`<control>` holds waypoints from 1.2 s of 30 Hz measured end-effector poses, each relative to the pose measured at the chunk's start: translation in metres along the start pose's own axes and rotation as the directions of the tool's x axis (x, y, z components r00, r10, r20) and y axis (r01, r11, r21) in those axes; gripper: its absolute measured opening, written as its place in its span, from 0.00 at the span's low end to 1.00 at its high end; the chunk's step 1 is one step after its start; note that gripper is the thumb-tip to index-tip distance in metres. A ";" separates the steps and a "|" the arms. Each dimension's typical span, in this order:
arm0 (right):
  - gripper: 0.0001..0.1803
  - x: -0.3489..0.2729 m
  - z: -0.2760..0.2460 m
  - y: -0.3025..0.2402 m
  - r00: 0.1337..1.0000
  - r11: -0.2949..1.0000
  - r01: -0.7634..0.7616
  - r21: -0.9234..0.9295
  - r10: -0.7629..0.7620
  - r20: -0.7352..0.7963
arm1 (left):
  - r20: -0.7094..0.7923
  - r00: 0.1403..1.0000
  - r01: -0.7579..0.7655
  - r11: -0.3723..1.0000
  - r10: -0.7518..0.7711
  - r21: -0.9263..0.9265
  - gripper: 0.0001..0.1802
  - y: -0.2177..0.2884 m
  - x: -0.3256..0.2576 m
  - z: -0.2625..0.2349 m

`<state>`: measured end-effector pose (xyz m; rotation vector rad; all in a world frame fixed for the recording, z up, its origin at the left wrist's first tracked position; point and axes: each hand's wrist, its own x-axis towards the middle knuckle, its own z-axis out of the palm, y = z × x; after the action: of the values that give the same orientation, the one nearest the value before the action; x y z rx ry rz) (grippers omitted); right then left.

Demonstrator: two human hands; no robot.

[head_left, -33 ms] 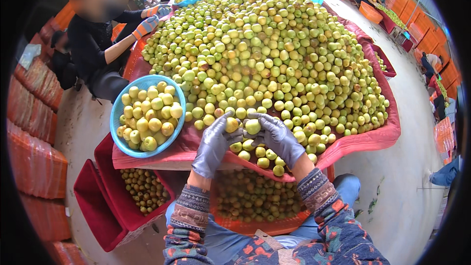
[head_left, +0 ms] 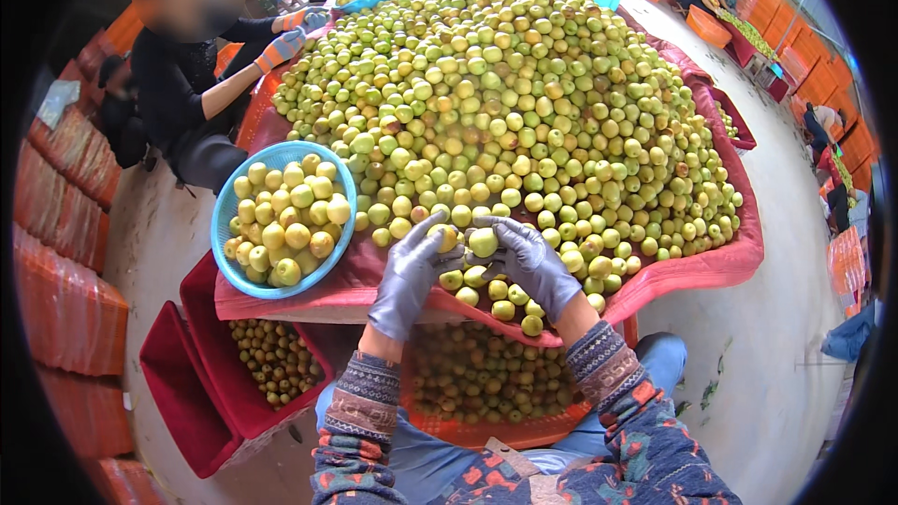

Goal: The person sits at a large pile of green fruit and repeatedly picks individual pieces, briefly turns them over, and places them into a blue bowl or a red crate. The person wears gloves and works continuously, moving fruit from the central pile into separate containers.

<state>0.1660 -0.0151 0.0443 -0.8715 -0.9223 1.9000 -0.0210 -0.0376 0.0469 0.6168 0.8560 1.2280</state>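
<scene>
Against the earlier frame almost nothing differs: both hands keep the same pose at the near edge of the heap of fruit (head_left: 486,112), displaced only by a hair along with the rest of the view. The heap itself looks unchanged. The left hand (head_left: 404,271) has its fingers curled nearly closed around a yellow fruit (head_left: 447,238), thumb and forefinger bent over it and partly hiding it. The right hand (head_left: 535,266) bends its fingers about a green fruit (head_left: 483,242), spread just enough to fit its width. The two fruits sit side by side, just in front of the heap's near edge; whether they touch is hard to tell. Both hands wear smooth grey gloves with a dull sheen, below patterned knit cuffs. The fruits are round and glossy-skinned, some in the heap blotched brown. A creased red cloth (head_left: 692,276) lies under the heap. Left of the heap's near part stands a round blue basket (head_left: 219,224) of plastic lattice, full of paler fruit
</scene>
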 end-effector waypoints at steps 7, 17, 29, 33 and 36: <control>0.32 0.032 0.025 0.033 0.864 0.281 0.348 -0.894 -0.467 0.190 | -0.064 0.923 -0.247 0.712 0.379 0.657 0.24 -0.028 0.013 -0.016; 0.22 0.084 0.095 0.025 0.867 0.545 0.444 -0.711 -0.462 0.187 | -0.380 0.868 -0.340 0.940 0.319 0.014 0.28 0.010 -0.006 -0.018; 0.32 0.174 0.206 -0.020 0.928 0.899 0.229 -0.374 -0.085 0.363 | -0.300 0.941 -0.190 0.978 0.157 -0.083 0.27 -0.001 -0.020 -0.028; 0.29 0.188 0.117 -0.008 0.888 0.526 0.455 -0.719 -0.324 0.325 | -0.312 0.931 -0.168 0.981 0.189 0.092 0.27 -0.008 -0.007 -0.028; 0.31 0.142 0.058 -0.004 0.920 -0.164 0.140 -0.976 -0.344 0.190 | -0.308 0.907 -0.215 0.946 0.286 0.244 0.19 -0.022 0.004 -0.035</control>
<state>0.0607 0.0959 0.0446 -1.4516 -2.3534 0.3192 -0.0379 -0.0404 0.0086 0.7085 1.2340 1.5213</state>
